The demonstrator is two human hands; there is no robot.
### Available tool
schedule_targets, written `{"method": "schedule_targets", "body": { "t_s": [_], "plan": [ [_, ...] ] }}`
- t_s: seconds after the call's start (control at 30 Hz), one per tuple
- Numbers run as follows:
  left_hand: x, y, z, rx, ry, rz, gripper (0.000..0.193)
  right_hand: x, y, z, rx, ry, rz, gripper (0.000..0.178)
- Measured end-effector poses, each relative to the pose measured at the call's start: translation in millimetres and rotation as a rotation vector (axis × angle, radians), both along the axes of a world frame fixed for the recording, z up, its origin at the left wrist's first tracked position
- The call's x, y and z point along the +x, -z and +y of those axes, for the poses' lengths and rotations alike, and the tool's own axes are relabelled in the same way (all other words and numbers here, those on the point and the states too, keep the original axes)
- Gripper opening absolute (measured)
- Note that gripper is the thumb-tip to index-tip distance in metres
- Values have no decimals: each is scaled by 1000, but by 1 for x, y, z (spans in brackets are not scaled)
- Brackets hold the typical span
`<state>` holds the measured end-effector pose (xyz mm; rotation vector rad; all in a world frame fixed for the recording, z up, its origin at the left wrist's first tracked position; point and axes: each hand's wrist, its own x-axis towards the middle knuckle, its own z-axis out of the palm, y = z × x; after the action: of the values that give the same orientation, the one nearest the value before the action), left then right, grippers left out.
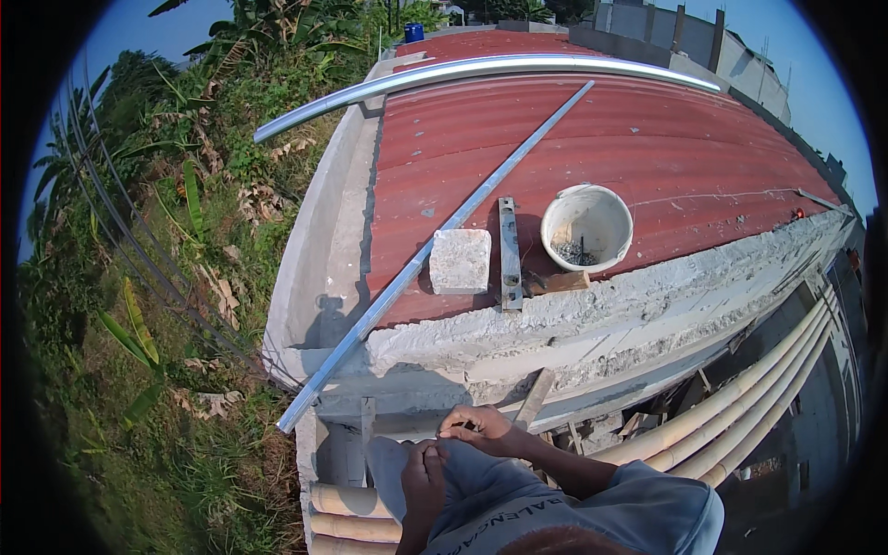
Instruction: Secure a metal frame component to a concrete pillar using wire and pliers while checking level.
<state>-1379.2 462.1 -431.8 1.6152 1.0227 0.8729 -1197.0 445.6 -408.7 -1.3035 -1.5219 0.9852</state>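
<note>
My left hand [424,474] and my right hand [479,431] are close together in front of my body, over my grey clothing. The fingers of my left hand are curled closed. The thumb and fingers of my right hand come together in a pinch. Whatever lies between them is too small to make out. Beyond the hands runs the rough concrete wall edge [425,347]. On the red corrugated roof behind it are a pale block [461,262], an upright-lying metal bar [510,254] and a whitish bucket [560,231] with small dark pieces inside.
A long metal profile [361,328] slants across the roof and juts past the wall at the left. Another shiny profile [481,67] crosses farther back. Bamboo poles [721,412] lie at the right, more bamboo [356,527] below. Overgrown ground [176,398] drops away left, near cables [139,240].
</note>
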Motion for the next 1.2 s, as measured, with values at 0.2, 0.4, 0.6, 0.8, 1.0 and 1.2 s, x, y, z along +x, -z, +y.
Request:
{"method": "schedule_targets", "body": {
  "t_s": [0.2,0.4,0.6,0.8,1.0,1.2],
  "plan": [
    [-12,7,18,-212,158,-77,27,5,-15,3,-56,-61,-236,14],
    [-6,-6,14,-126,109,65,27,3,-7,2,-41,-21,-223,15],
    [0,3,7,-97,3,-86,25,-6,7,-4,-144,76,116,19],
    [24,-37,32,-332,91,-324,20,-1,3,16,113,232,257,13],
    [32,-80,71,-363,189,-415,22,11,-46,51,193,214,313,17],
    [41,-64,60,-309,120,-467,21,-1,-29,41,190,298,407,20]
  ]
}}
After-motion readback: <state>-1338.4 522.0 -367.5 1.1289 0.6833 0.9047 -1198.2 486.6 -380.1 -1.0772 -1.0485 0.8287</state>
